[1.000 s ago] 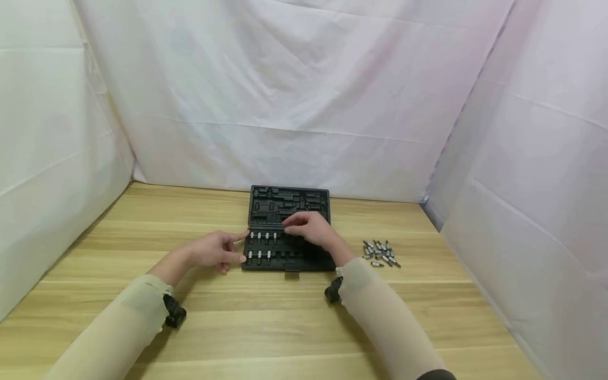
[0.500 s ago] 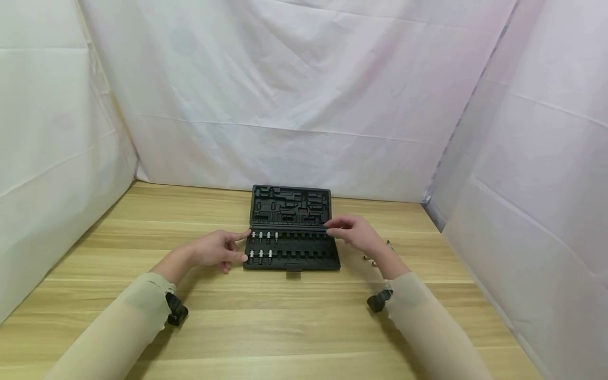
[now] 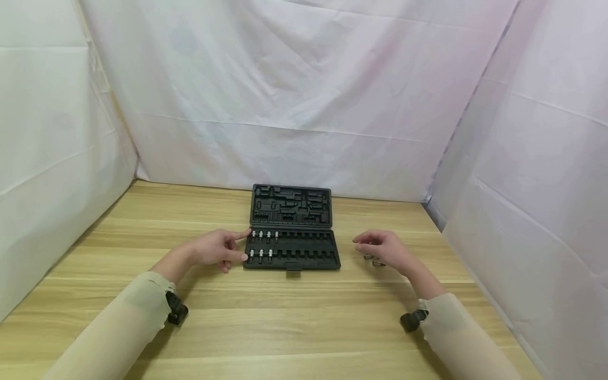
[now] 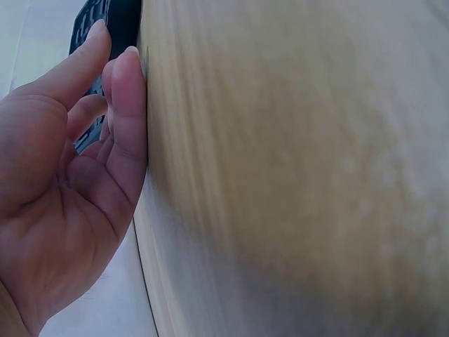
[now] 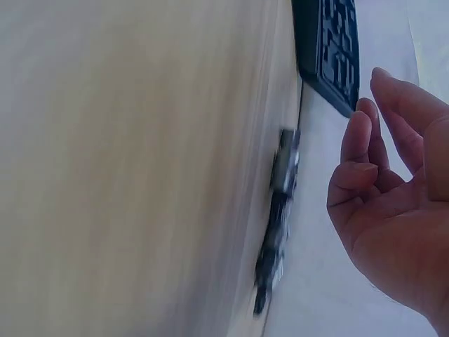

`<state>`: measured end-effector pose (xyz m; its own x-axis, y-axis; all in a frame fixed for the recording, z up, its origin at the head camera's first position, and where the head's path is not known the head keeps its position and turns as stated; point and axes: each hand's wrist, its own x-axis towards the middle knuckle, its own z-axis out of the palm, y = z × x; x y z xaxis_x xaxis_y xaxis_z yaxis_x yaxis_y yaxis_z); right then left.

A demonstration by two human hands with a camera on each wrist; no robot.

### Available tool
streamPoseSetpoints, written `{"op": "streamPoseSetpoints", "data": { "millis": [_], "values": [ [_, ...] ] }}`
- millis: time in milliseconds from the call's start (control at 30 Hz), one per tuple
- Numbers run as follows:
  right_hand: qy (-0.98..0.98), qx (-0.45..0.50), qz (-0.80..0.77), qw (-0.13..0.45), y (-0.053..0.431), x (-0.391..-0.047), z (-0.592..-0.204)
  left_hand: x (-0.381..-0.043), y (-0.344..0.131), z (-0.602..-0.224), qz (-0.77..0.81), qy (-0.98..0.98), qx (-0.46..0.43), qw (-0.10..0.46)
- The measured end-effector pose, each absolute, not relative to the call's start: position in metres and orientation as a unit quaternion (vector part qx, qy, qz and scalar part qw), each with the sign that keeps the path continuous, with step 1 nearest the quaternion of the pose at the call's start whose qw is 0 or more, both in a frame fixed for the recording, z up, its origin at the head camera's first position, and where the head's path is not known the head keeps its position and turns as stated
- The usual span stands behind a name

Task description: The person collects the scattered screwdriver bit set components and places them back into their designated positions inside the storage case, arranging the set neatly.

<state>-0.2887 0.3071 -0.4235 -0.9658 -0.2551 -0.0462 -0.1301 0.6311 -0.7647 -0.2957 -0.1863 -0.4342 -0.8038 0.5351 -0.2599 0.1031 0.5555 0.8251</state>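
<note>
A black plastic case (image 3: pixel 304 246) lies unfolded on the table, with moulded recesses in its raised lid (image 3: pixel 291 203). Silver bit sockets (image 3: pixel 260 255) stand in two rows of slots at the left of its tray; the slots farther right hold nothing. My left hand (image 3: pixel 214 249) rests at the case's left edge, thumb and forefinger spread apart and touching it. To the right of the case, my right hand (image 3: pixel 387 250) hovers with loosely bent fingers and nothing between them. Loose bit sockets (image 5: pixel 284 168) lie below it, mostly hidden by the hand in the head view.
The wooden table (image 3: pixel 266 327) carries the case near its back edge. White cloth (image 3: pixel 285 95) hangs behind and on both sides. Each wrist wears a small black camera, such as the right one (image 3: pixel 414 320).
My right hand has left the tray's upper row and moved right, to above the loose bit sockets. The left hand keeps its place at the case's edge.
</note>
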Motion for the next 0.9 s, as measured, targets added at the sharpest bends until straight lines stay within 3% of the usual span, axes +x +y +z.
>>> {"op": "streamPoseSetpoints", "data": {
  "millis": [400,900],
  "values": [
    [0.926,-0.136,-0.345,0.078,0.346,-0.277,-0.422,-0.296,-0.187,-0.434,0.428,0.847,0.19,0.251],
    [0.936,-0.165,-0.294,0.099,0.347,-0.273,-0.426,-0.294,-0.186,-0.433,0.422,0.852,0.186,0.249]
  ]
}}
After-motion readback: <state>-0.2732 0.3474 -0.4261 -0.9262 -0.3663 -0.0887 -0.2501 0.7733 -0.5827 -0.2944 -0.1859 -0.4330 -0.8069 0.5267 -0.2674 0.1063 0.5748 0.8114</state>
